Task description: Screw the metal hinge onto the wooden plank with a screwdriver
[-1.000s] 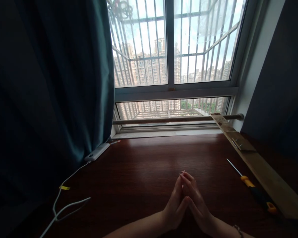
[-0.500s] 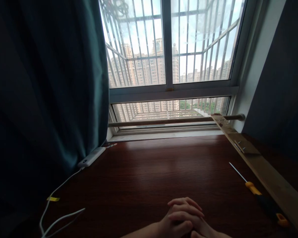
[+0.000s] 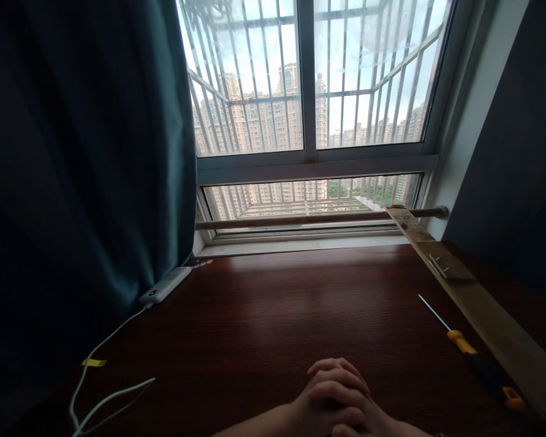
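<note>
At the bottom centre my left hand (image 3: 313, 405) and my right hand (image 3: 369, 414) are clasped together, their fingers interlaced and bent over each other. No object shows between them; the lower parts are cut off by the frame. They are over the dark red-brown wooden tabletop (image 3: 255, 328). To their right, apart from both hands, lies a screwdriver (image 3: 461, 342) with a yellow and black handle, its thin shaft pointing toward the window. Beside it runs a long wooden board (image 3: 495, 321), with a smaller wood piece (image 3: 452, 268) on it and a few screws or nails standing up.
On the left a white power strip or power bank (image 3: 166, 285) lies by the blue curtain (image 3: 164, 152), with a white cable (image 3: 113, 331) trailing forward and a yellow tag on it. A horizontal rail (image 3: 300, 221) crosses before the barred window; the board's far end meets it.
The view has shifted slightly, so the scene sits a little higher. My hands stay clasped, with the fingers settled slightly closer together.
</note>
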The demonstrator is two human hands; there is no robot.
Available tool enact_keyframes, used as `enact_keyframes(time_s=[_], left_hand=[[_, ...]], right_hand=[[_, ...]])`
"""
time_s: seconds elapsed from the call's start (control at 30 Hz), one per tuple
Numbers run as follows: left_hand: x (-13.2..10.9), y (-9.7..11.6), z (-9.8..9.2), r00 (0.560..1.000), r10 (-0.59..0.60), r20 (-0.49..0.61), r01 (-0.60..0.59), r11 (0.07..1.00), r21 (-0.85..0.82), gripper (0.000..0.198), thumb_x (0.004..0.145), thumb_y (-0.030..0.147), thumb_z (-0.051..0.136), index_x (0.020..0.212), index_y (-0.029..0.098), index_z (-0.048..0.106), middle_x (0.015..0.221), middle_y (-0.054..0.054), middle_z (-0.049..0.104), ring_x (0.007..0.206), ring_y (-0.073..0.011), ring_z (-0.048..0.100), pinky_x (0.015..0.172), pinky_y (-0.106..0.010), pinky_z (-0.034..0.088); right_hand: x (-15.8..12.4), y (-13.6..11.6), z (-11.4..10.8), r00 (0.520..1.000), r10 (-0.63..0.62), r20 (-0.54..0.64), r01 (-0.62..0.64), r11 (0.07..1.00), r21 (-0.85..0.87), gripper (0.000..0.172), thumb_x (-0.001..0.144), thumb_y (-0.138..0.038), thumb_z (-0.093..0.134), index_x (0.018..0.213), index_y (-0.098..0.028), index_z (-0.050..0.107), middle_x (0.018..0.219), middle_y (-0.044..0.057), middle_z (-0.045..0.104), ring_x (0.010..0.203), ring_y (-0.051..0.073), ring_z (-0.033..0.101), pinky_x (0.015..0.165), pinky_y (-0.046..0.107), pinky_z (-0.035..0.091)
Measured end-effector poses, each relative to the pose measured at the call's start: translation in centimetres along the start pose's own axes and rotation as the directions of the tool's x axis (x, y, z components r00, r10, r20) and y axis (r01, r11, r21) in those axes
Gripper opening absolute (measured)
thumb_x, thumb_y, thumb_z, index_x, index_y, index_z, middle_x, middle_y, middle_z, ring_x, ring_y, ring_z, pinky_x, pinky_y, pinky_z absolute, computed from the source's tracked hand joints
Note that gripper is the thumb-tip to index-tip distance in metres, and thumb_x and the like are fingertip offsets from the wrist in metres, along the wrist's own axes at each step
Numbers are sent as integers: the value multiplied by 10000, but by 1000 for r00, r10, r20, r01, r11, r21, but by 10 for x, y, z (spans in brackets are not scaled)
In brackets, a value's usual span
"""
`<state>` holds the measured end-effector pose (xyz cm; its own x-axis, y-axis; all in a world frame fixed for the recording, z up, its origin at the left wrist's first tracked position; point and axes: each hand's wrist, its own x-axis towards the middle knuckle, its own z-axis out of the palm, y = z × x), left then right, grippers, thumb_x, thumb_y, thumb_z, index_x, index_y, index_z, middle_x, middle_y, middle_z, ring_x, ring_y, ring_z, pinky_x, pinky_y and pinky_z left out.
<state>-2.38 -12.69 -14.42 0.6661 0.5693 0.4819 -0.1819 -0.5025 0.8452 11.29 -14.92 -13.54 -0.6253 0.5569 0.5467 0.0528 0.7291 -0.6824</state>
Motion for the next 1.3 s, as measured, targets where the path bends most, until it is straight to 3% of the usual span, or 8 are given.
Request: enact_keyframes(time_s=[0.2,0.6,0.9,1.3], left_hand=[[-1,-6,3,999,-26,-22,26,1000,-5,276,698,280,659,968,232,630,950,-30,612,913,-195,548,808,-330,472],[-1,-8,5,996,-81,-40,81,997,-5,278,679,352,646,925,223,622,907,-18,588,914,-188,541,862,-317,428],[-4,-22,5,992,-125,-14,125,991,51,327,663,407,617,926,213,617,914,-3,581,915,-175,529,874,-271,396],[-2,-11,2,992,-123,-6,123,992,-26,306,689,361,646,947,200,618,925,-22,563,920,-187,527,818,-294,428]], right_hand=[[3,-2,4,998,32,-51,-32,999,6,393,816,-414,519,1173,-249,507,1172,87,490,1122,230,405,935,382,392],[-1,2,7,993,75,-95,-74,997,20,359,767,-286,556,1119,-217,547,1141,97,502,1104,231,417,927,375,395],[0,1,6,993,97,-74,-97,995,-1,339,786,-345,529,1091,-200,557,1105,110,521,1094,248,424,928,399,385],[0,2,9,991,96,-97,-96,995,11,345,754,-249,536,1096,-206,552,1100,98,522,1096,236,424,925,383,388]])
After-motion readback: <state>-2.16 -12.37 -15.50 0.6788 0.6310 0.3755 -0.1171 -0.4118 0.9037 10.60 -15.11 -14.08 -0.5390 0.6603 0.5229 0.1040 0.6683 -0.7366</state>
